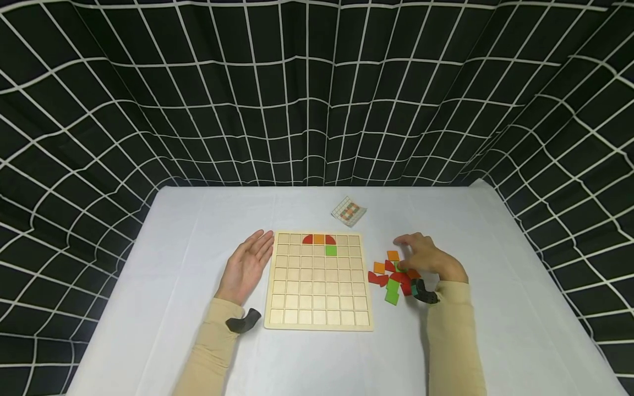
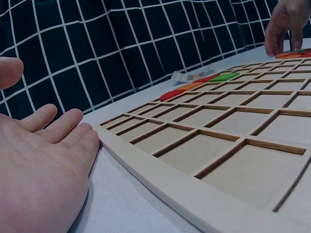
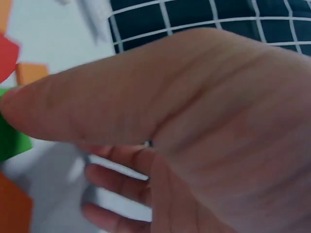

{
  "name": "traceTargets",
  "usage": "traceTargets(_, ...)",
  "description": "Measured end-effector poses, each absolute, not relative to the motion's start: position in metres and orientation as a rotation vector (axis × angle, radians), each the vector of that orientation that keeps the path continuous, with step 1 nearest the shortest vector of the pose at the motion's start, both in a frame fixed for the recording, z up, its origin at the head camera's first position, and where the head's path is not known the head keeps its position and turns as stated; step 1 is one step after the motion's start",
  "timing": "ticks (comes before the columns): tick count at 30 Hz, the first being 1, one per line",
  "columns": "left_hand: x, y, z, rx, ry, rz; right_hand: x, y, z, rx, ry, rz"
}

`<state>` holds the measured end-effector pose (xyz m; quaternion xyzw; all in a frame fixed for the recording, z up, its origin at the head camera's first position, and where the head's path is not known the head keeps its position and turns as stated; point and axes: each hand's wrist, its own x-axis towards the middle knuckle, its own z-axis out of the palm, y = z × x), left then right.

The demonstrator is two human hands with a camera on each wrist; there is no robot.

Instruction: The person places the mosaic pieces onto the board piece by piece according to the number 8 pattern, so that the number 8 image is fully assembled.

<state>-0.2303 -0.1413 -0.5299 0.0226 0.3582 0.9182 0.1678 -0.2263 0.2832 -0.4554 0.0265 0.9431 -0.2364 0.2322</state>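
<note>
A wooden grid board lies on the table. In its top row an orange square sits between two red rounded pieces; one green square lies below the right red one. My left hand rests palm up, fingers straight, its little-finger side against the board's left edge. Over the loose pieces right of the board is my right hand. In the right wrist view its thumb touches a green piece, while the other fingers stand apart from it, loosely bent.
Red, orange and green pieces overlap in a loose pile, with a green piece at its near side. A small patterned card lies behind the board. A black curtain with white grid lines hangs behind the white table.
</note>
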Motion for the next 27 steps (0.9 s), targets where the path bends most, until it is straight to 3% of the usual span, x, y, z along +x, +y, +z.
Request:
traceTargets(14,-0.231,-0.143,-0.532,0.079,1.037,2.606,-0.24,0.287,-0.474,0.186,2.656,-0.772)
traceTargets(27,-0.231,-0.141,-0.531,0.055,1.012,2.617,-0.237,0.287,-0.467,0.178,2.61,-0.781)
